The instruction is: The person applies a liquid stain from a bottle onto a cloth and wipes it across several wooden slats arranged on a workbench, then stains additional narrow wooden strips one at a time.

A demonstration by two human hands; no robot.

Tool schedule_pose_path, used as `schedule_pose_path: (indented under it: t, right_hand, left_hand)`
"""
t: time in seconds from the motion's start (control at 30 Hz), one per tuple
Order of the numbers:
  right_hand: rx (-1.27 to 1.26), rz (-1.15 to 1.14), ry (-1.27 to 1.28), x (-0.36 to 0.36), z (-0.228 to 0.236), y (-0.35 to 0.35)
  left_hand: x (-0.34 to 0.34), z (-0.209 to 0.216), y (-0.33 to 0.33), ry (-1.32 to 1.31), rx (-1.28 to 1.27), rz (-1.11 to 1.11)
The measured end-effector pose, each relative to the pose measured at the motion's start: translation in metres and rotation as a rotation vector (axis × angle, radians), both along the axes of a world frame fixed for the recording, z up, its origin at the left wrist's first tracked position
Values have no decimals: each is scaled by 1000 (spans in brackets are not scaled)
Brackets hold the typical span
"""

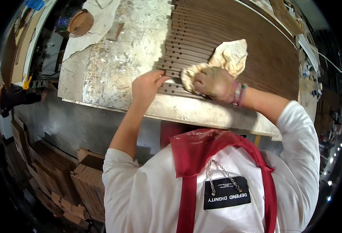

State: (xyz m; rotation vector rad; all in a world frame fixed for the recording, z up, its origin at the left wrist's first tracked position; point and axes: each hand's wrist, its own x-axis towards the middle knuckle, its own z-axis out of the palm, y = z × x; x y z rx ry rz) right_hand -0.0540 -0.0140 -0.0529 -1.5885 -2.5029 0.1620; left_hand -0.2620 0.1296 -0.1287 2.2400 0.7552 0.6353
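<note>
Cloth (pixel 233 56) gripped in the right hand (pixel 215 83) wants even strokes along brown strips (pixel 266 66); left hand (pixel 146 87) pinches one end.

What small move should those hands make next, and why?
I'd probably slide the right hand and its cream cloth farther right along the dark wooden slats: the cloth is bunched in that hand against them, while the left hand is at their drilled ends, perhaps steadying them.
</note>
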Motion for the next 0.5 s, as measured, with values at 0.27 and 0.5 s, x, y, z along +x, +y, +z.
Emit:
schedule_pose_path:
  t: [0.27, 0.5]
  right_hand:
    - [23, -230, 375, -29, 2, 71]
    - [77, -681, 58, 67, 60, -88]
  left_hand:
    - [-4, 26, 10, 414, -245, -5]
    - [-51, 12, -1, 100, -108, -99]
